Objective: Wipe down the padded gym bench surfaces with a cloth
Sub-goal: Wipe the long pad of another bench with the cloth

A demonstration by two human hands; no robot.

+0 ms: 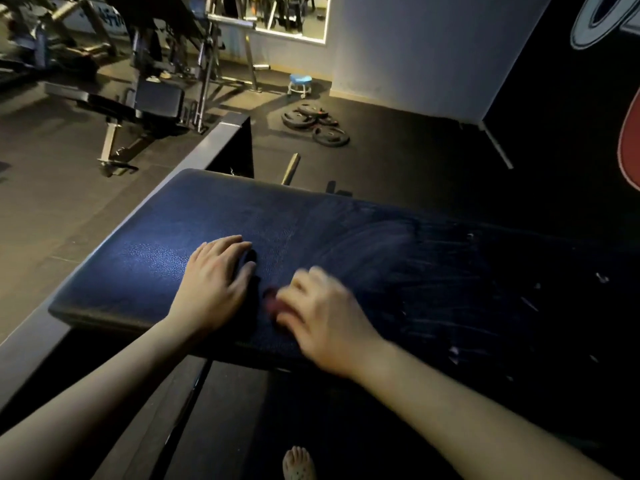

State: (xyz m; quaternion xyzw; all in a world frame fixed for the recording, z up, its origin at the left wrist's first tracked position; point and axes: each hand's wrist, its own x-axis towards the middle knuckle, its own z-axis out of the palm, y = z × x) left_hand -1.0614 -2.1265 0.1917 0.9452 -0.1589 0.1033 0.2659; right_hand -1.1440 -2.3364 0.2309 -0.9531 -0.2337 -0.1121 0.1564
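While the left grip (214, 282) lies spread on the streaked desk (138, 265), the right grip (322, 317) pinches a reddish cloth (272, 301); weight plates (315, 123) beyond.

We count two hands, the left hand (211, 289) and the right hand (322, 320); one cloth (271, 299); one padded surface (311, 244); one blue stool (300, 80); roughly four overlapping weight plates (330, 136); one sandalled foot (299, 464).
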